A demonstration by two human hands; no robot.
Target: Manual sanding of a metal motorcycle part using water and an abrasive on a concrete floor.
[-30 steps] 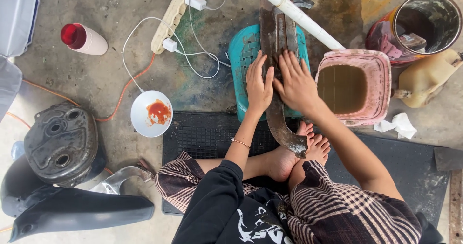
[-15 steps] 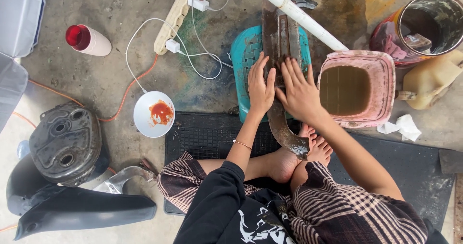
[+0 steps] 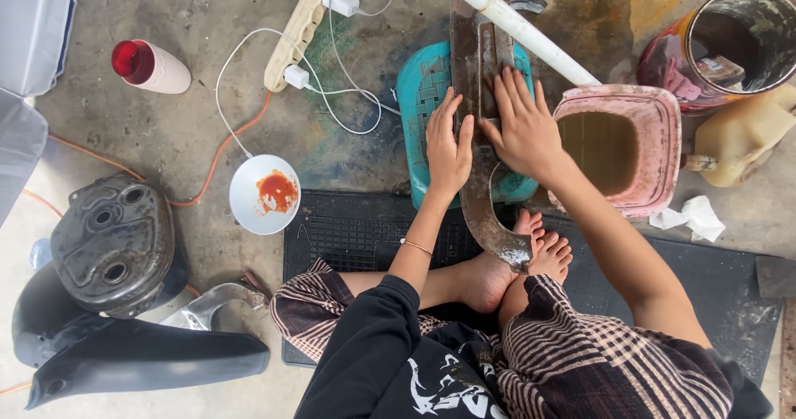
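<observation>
Compared with half a second earlier, both hands sit almost where they were on the long, rusty brown curved metal blade (image 3: pixel 481 170), the fingers spread a little flatter. The left hand (image 3: pixel 448 147) lies palm down along the blade's left edge and the right hand (image 3: pixel 522 127) presses flat across it, fingers splayed; neither closes around anything. The blade rests on a turquoise woven plastic stool (image 3: pixel 421 112), its lower tip just beside the person's bare feet (image 3: pixel 531 257). Its upper end runs out of view at twelve o'clock, crossed by a white plastic pipe (image 3: pixel 514 25), and the hands hide the blade's middle. At three o'clock stands a pink square plastic tub of murky water (image 3: pixel 655 150); at nine o'clock lies a white round bowl with red sauce (image 3: pixel 264 193), beyond it at ten o'clock a white cup with a red inside (image 3: pixel 151 67). A cream power strip (image 3: pixel 297 31) lies at eleven o'clock.
</observation>
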